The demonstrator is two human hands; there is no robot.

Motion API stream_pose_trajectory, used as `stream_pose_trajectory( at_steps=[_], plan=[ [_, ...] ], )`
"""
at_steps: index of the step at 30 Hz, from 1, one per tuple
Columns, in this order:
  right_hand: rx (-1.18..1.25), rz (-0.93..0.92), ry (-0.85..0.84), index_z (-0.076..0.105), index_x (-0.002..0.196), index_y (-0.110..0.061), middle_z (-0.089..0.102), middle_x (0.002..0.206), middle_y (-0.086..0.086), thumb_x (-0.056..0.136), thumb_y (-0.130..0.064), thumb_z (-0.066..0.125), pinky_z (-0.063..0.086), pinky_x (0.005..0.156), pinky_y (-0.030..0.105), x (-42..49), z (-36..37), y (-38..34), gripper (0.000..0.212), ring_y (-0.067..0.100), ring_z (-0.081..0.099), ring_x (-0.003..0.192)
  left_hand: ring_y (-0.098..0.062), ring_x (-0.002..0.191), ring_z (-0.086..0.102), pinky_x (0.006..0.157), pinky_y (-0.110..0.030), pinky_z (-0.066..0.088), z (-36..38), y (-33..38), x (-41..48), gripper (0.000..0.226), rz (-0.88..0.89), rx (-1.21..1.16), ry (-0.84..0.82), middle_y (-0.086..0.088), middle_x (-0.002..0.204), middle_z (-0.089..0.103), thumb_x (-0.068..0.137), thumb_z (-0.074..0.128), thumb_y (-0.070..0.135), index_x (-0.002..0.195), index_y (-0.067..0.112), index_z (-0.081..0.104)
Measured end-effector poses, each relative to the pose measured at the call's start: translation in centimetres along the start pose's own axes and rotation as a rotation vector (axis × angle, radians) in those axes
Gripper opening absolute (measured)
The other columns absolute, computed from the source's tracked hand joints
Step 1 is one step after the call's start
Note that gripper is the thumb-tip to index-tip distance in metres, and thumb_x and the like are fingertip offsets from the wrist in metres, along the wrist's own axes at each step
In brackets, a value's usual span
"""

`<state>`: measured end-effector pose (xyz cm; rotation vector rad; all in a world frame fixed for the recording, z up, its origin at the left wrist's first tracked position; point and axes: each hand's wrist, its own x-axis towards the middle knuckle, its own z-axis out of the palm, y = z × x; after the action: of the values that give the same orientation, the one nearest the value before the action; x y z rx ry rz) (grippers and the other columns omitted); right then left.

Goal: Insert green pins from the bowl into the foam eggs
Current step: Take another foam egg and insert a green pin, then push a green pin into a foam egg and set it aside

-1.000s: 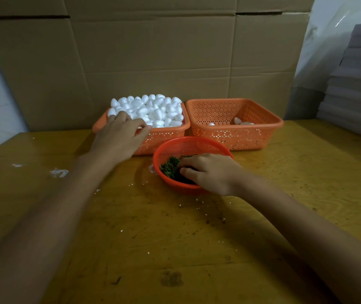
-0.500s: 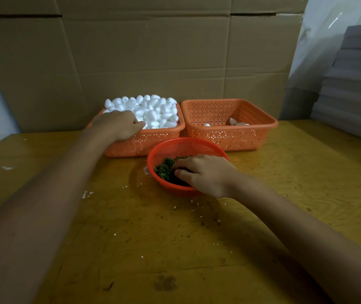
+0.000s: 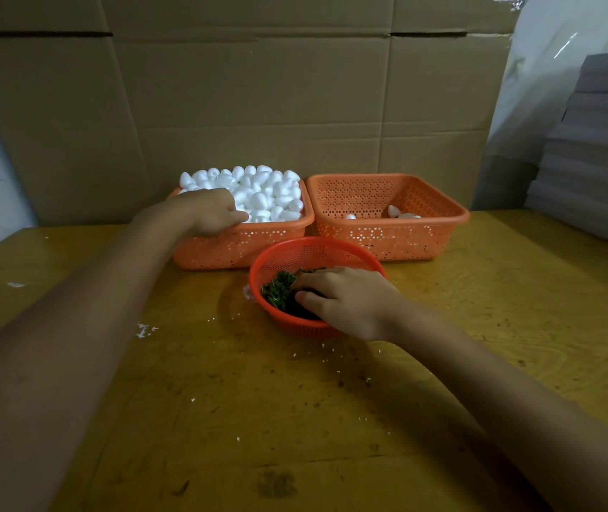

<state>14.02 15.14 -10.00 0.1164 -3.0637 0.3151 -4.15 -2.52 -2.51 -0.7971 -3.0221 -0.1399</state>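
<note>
The wooden table carried two baskets along its far edge. The left basket stood heaped with white foam eggs and the right basket held only a few, so the job looked barely begun. The round bowl of green pins sat just in front. The left hand rested in the heap, fingers curled down. The right hand lay curled over the pins. Whether either gripped anything could not be told.
</note>
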Motion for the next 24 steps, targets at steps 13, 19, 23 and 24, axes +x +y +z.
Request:
stream_pose_trajectory(
  at_steps=[13,19,23,24],
  plan=[
    [0.003,-0.004,0.001,0.057,0.137,-0.037,0.062,0.142,-0.005,0.107,-0.051,0.035,0.046,0.103,0.050,0.1,0.1,0.1,0.040,0.025,0.054,0.131,-0.041,0.156,0.022,0.122,-0.053,0.023,0.8,0.5,0.1,0.064,0.019,0.081,0.055,-0.020,0.171,0.022,0.111,0.035,0.050,0.158,0.007,0.038],
    [-0.001,-0.001,0.004,0.057,0.137,-0.036,0.061,0.142,-0.005,0.107,-0.051,0.035,0.046,0.103,0.050,0.0,0.0,0.0,0.040,0.024,0.054,0.132,-0.036,0.145,0.041,0.112,-0.048,0.034,0.9,0.2,-0.7,0.047,0.020,-0.041,0.155,-0.015,0.154,0.052,0.106,0.051,0.049,0.136,0.017,0.068],
    [0.000,-0.003,0.011,0.058,0.137,-0.036,0.062,0.142,-0.004,0.107,-0.050,0.035,0.046,0.103,0.050,0.0,0.0,0.0,0.040,0.025,0.054,0.131,-0.027,0.127,0.059,0.102,-0.040,0.048,1.2,-0.4,-1.0,0.006,-0.008,-0.394,0.394,-0.006,0.125,0.072,0.083,0.085,0.031,0.089,0.028,0.083],
    [0.000,-0.002,0.012,0.057,0.138,-0.036,0.062,0.142,-0.004,0.107,-0.050,0.035,0.046,0.103,0.050,-0.1,-0.1,0.0,0.040,0.025,0.054,0.131,-0.024,0.124,0.062,0.102,-0.041,0.052,1.3,-0.3,-1.3,0.011,-0.033,-0.498,0.437,-0.005,0.123,0.073,0.078,0.088,0.024,0.086,0.030,0.083]
  ],
)
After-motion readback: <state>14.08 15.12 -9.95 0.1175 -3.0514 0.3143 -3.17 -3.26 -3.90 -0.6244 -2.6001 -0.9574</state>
